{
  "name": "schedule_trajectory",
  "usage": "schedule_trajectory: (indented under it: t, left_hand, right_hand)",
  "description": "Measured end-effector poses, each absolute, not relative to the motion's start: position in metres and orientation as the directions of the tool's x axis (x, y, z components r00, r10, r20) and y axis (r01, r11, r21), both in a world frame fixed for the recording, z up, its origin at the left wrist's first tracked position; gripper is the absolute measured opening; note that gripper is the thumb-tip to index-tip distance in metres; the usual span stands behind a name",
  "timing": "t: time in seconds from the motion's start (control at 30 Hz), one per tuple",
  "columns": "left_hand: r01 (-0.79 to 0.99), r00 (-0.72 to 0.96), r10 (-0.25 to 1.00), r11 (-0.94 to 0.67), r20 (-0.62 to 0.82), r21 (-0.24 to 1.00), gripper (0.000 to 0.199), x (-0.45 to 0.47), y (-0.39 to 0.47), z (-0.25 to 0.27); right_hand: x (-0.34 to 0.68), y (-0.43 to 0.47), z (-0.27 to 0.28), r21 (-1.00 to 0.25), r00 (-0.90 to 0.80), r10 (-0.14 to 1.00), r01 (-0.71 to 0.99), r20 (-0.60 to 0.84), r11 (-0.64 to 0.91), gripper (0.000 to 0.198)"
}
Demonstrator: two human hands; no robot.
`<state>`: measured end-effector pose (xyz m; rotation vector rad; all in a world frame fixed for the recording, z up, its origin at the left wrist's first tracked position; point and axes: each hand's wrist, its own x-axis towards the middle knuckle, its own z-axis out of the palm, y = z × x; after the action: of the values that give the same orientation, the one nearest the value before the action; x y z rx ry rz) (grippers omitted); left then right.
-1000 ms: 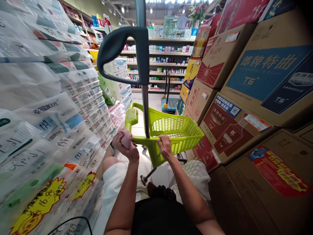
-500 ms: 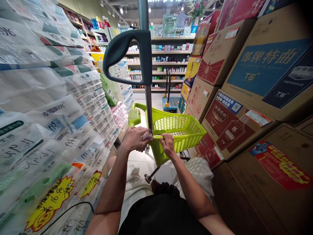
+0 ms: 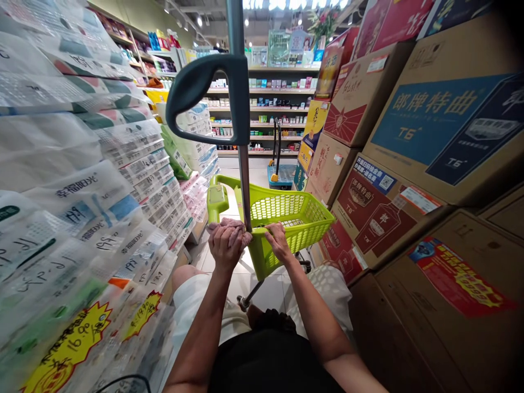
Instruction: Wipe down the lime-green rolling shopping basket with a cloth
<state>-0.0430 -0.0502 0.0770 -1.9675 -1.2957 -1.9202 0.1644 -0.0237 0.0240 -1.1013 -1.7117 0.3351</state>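
Note:
My left hand (image 3: 224, 248) grips a crumpled pinkish cloth (image 3: 230, 228) at the near left corner of a lime-green shopping cart (image 3: 262, 262). The cloth lies against the cart's plastic, close to the foot of the grey metal pole (image 3: 244, 185). My right hand (image 3: 278, 242) is curled over the near rim of the cart's basket (image 3: 301, 210), right of the pole. Above my hands, a dark grey loop handle (image 3: 204, 98) is fixed to the pole. Part of the cart's lower frame is hidden behind my arms.
Plastic-wrapped paper packs (image 3: 131, 147) are stacked close on my left. Cardboard cartons (image 3: 442, 120) rise on my right. A blue platform trolley (image 3: 280, 176) stands on the floor ahead, before shelves (image 3: 262, 112) of small goods. A dark cable (image 3: 125, 376) hangs at lower left.
My left hand has turned and shifted slightly left and down, so more of the cloth shows. My right hand stays on the basket rim. The whole view has shifted a little.

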Motion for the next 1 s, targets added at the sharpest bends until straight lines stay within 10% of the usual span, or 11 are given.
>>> schedule_trajectory:
  t: [0.27,0.57,0.87,1.0]
  left_hand:
    - [0.534,-0.346,0.620,-0.486,0.704,0.692,0.016,-0.087,-0.036,0.125]
    - [0.624,-0.406,0.301,-0.599,0.863,0.502,0.017,-0.024,-0.082,0.078]
    - [0.511,0.076,0.625,-0.693,0.777,0.508,0.010,-0.054,-0.055,0.137]
    - [0.391,0.234,0.579,-0.792,0.781,0.469,0.030,-0.040,-0.049,0.136]
  right_hand:
    - [0.163,-0.014,0.029,-0.727,0.012,0.795,0.415,0.606,0.548,0.052]
    - [0.145,-0.045,0.056,-0.629,-0.033,0.765,0.547,0.643,0.552,0.034]
    - [0.121,-0.042,0.073,-0.737,0.149,0.776,0.460,0.613,0.495,0.038]
    - [0.139,-0.031,0.070,-0.745,0.207,0.748,0.433,0.630,0.508,0.043]
